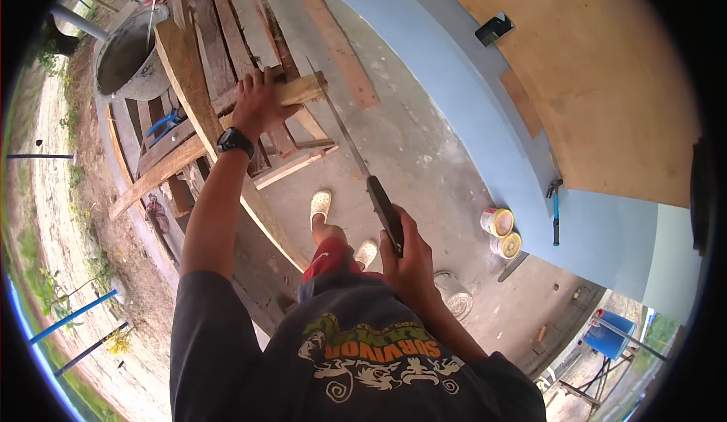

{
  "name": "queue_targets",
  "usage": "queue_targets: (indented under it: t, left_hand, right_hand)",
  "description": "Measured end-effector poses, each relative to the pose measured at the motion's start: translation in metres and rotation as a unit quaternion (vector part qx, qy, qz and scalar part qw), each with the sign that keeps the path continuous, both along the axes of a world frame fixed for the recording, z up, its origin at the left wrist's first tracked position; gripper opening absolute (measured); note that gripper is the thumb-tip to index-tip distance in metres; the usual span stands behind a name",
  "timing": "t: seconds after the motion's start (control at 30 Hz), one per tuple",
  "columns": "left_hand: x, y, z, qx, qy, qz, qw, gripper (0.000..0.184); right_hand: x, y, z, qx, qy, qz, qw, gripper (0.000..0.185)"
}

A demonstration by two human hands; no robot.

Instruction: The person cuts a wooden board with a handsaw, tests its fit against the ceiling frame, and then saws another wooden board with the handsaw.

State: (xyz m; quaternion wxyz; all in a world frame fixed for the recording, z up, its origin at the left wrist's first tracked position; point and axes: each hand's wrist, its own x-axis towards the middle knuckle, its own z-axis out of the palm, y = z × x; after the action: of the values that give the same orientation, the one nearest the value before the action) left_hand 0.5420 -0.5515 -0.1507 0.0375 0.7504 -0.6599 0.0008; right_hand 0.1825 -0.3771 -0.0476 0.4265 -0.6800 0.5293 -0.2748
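Note:
My right hand (409,259) is wrapped round the black handle of a handsaw (350,143). The saw's long thin blade slants up and away to the left and lies against the end of a wooden board (305,89). On that board rests my left hand (261,102), gripping it near the sawn end, with a dark watch on the wrist. The board lies across a rough wooden bench (208,24) of several planks. Whether the blade has cut into the wood, I cannot tell.
A long curved timber (189,92) crosses the bench, near blue-handled pliers (163,123). A loose plank (337,47) lies on the concrete floor. To the right are two small tubs (497,223), a hammer (556,210) and a phone (494,29). A large basin (132,54) stands at upper left.

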Motion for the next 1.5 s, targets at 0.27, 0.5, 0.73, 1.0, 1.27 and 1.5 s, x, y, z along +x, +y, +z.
queue_targets:
  t: [0.27, 0.5, 0.73, 1.0, 1.27, 1.5]
  left_hand:
    - [-0.001, -0.007, 0.013, 0.035, -0.011, 0.018, 0.999, 0.111]
    - [-0.001, -0.001, 0.003, 0.008, 0.001, 0.004, 1.0, 0.11]
    - [0.003, -0.004, -0.003, -0.005, -0.017, -0.001, 1.0, 0.112]
    - [0.003, 0.002, -0.003, -0.029, -0.011, -0.009, 0.999, 0.109]
    - [0.0, -0.003, 0.007, 0.032, 0.007, 0.01, 0.999, 0.11]
    - [-0.003, 0.001, 0.011, 0.028, -0.003, 0.012, 1.0, 0.11]
  right_hand:
    - [0.156, -0.179, -0.07, -0.114, 0.019, -0.016, 0.993, 0.037]
    - [-0.005, 0.016, -0.024, -0.032, 0.006, -0.021, 0.999, 0.044]
    - [0.088, -0.102, -0.082, -0.066, 0.0, -0.029, 0.997, 0.038]
    - [0.042, -0.037, -0.056, -0.059, 0.007, -0.041, 0.997, 0.04]
    - [0.075, -0.084, -0.086, -0.042, 0.037, -0.031, 0.998, 0.042]
    - [0.089, -0.092, -0.076, -0.099, 0.012, -0.037, 0.994, 0.035]
